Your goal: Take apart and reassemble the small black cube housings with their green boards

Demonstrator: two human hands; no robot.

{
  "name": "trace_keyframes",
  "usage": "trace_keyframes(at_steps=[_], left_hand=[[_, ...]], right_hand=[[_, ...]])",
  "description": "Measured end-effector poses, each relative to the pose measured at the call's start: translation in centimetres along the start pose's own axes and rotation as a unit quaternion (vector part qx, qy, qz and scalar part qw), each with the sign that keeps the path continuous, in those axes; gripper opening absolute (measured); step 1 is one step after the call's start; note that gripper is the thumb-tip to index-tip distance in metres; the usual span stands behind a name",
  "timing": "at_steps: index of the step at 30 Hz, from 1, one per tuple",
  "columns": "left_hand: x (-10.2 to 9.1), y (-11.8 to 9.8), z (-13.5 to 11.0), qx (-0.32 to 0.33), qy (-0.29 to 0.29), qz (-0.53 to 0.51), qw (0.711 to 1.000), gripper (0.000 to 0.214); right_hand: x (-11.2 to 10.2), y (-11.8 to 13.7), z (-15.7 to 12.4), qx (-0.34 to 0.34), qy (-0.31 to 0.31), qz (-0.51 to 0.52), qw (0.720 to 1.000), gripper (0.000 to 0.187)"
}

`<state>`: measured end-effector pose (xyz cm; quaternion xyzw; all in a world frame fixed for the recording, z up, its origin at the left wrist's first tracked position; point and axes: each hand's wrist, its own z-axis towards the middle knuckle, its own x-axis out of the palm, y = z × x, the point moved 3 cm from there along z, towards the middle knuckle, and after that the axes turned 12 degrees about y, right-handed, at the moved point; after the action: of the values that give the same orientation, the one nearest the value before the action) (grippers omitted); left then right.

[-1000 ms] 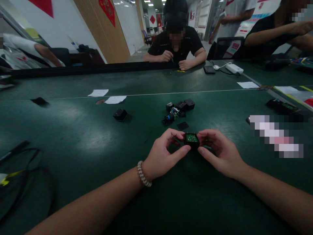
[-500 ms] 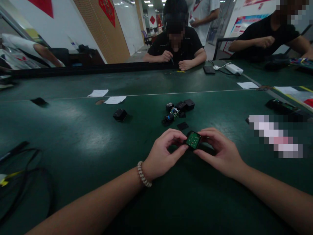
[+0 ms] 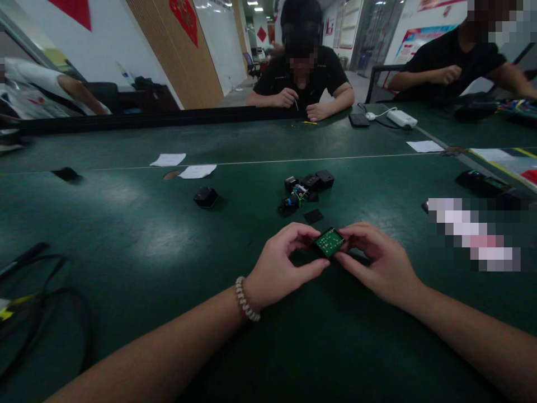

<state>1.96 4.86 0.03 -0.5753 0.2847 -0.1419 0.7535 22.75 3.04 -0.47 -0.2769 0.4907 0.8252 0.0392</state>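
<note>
Between my two hands is a small green circuit board [image 3: 329,242] set in a black casing, its soldered face turned up toward me. My left hand [image 3: 289,256], with a beaded bracelet at the wrist, grips the casing's left side between thumb and fingers. On the other side, my right hand [image 3: 375,254] pinches the right edge. Just beyond the fingers lies a flat black plate [image 3: 313,216]. Behind it sits a cluster of black housings [image 3: 321,179] and a loose board with components [image 3: 298,193].
A black box-shaped part [image 3: 205,197] stands to the left on the green table [image 3: 138,268]. Black cables [image 3: 46,313] lie at the left edge. White papers [image 3: 198,171] rest near the table seam. Across the table a person [image 3: 302,78] bends over small work; another sits at right.
The circuit board in its casing has turned and tilted slightly between my fingers. My left thumb has slid a little right along its near edge. A standing person at the back has shifted left.
</note>
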Motion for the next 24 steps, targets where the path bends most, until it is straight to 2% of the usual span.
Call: trace_keyframes(at_steps=[10,15,24], left_hand=[[-0.03,0.00,0.09,-0.031,-0.010,-0.006,0.999,0.042],[-0.18,-0.15,0.09,-0.020,-0.021,-0.018,0.999,0.047],[-0.14,-0.92,0.17,0.009,-0.009,-0.007,1.000,0.027]], right_hand=[[0.11,0.08,0.10,-0.009,0.017,0.023,1.000,0.026],[-0.04,0.18,0.15,-0.012,0.019,0.019,1.000,0.030],[-0.38,0.72,0.32,-0.019,0.020,-0.006,1.000,0.029]])
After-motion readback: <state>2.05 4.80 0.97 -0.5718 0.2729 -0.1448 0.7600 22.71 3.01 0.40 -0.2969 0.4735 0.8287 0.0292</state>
